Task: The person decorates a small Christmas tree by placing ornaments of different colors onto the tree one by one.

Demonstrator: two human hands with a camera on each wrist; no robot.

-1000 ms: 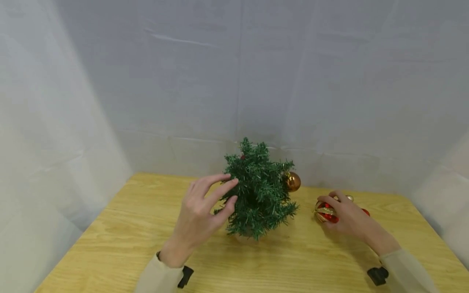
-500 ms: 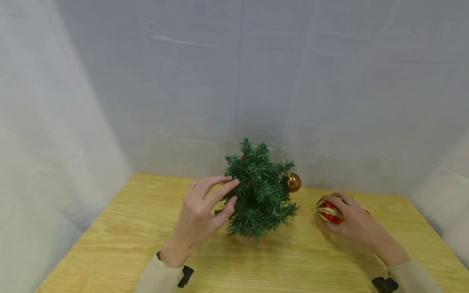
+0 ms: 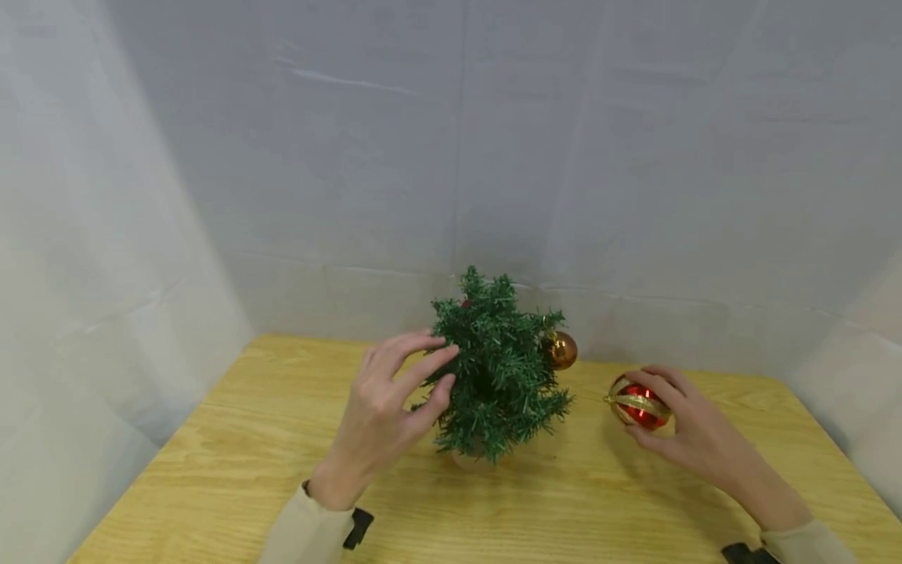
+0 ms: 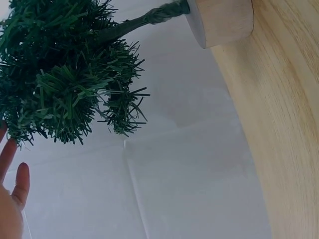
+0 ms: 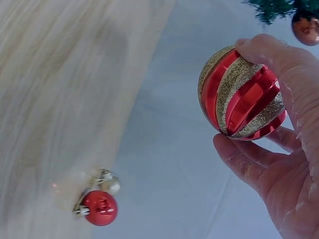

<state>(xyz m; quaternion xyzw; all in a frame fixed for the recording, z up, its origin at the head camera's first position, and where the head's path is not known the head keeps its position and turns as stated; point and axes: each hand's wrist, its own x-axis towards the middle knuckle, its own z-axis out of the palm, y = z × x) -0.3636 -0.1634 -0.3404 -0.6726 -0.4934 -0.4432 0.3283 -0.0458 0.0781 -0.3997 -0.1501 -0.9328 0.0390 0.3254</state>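
Note:
A small green artificial Christmas tree point(image 3: 496, 364) stands mid-table on a round wooden base point(image 4: 224, 21). From its right side hangs a shiny copper bauble point(image 3: 564, 351); a little red spot shows near its top. My left hand point(image 3: 386, 399) is at the tree's left side, fingers spread and gently bent, fingertips right at the branches. My right hand point(image 3: 698, 439) holds a red bauble with gold glitter stripes point(image 3: 643, 407) between thumb and fingers. In the right wrist view this striped bauble point(image 5: 244, 99) appears raised, its far side hidden by the hand.
Lying on the table, a smaller red bauble point(image 5: 100, 208) and a pale gold one point(image 5: 110, 185) show in the right wrist view; the right hand covers them in the head view. The wooden table point(image 3: 232, 439) ends at pale sheeting point(image 3: 451, 157) behind and at both sides.
The right hand has drawn slightly back to the right with the striped bauble, which now looks lifted and turned a little. The left hand and tree have stayed in place.

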